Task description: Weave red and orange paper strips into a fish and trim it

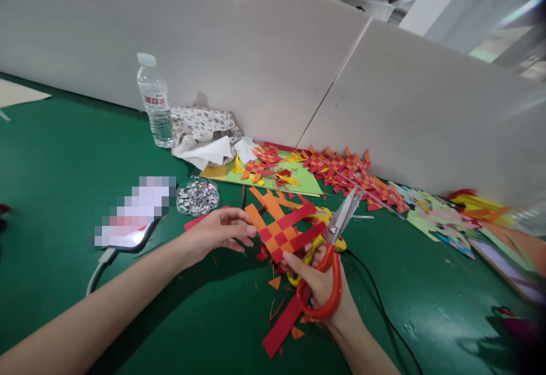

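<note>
My right hand (326,284) pinches a woven paper piece (279,233) of red and orange strips, its loose ends fanning out at the top and right. The same hand carries scissors (333,255) with orange-red handles; their blades point up and away, slightly apart. At the left edge of the weave is my left hand (226,230), its fingers bent and apart. Whether its fingertips touch the orange strip, I cannot tell. Beneath lie a red paper strip (285,324) and small orange scraps (297,333). A yellow tool (341,244) is partly hidden behind the right hand.
A dish of googly eyes (198,197), a phone (136,215) on a cable and a water bottle (156,104) stand left. Finished woven fish (341,164) pile along the grey partition (256,50), near a patterned tissue pouch (205,122). A black cord (384,306) crosses the green table (187,329).
</note>
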A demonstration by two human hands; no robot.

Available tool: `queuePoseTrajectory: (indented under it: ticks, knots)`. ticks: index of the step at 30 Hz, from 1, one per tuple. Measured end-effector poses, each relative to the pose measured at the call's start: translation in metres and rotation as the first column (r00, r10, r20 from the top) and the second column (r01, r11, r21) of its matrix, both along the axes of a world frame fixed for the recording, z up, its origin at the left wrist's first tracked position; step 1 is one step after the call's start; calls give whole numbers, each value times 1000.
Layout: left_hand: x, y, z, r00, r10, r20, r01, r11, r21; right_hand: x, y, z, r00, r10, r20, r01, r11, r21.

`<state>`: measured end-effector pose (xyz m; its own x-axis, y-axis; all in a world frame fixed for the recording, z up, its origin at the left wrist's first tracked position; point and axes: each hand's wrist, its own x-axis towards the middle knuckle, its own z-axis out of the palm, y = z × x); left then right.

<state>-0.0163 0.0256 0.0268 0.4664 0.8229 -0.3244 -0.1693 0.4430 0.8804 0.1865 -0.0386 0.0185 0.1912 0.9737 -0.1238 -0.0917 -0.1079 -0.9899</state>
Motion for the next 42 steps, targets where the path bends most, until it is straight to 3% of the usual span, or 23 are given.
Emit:
queuePoseTrajectory:
  ticks: [3, 7, 11, 14, 18, 21, 23, 25, 30, 34, 37, 42]
  knots:
    - [6, -6, -4, 995, -93, -35, 95, 993, 63, 0, 0, -1, 999, 37, 19, -37, 999, -12]
    - [8, -6, -5, 998, -40, -46, 46, 992, 122, -3, 1, 1, 999, 15, 49, -13, 1000, -27]
    - [4, -1, -1, 996, 72, -53, -62, 983, 172, -3, -1, 8, 966, -121, 229, 85, 983, 161]
    - [2, 2, -3, 991, 105, -80, -83, 967, 240, 2, -4, 12, 908, -122, 402, 23, 970, 241]
    - [3, 4, -11, 987, 138, -88, -107, 950, 294, 7, -7, 7, 835, 43, 548, -121, 987, 108]
    - [3, 3, -11, 979, 171, -110, -114, 911, 397, 5, -7, 4, 780, 96, 618, -135, 991, 16]
    - [2, 1, -7, 960, 203, -191, -85, 866, 492, 1, -6, 5, 799, 94, 595, -105, 994, -16]
    - [1, -2, -4, 929, 202, -311, 14, 818, 575, -3, -6, 9, 874, 101, 474, -106, 994, -17]
    - [4, -9, 0, 867, 71, -493, 299, 717, 630, -7, -5, 18, 959, 203, 197, -197, 979, -50]
    - [8, -16, 2, 843, 39, -536, 406, 607, 683, -4, -4, 16, 971, 121, 204, -116, 993, -36]
    - [12, -20, 1, 843, 16, -538, 447, 537, 716, -2, -4, 14, 965, 129, 229, -120, 991, -50]
    - [16, -23, -3, 822, -4, -570, 495, 499, 711, -3, -5, 9, 963, 139, 230, -139, 990, -16]
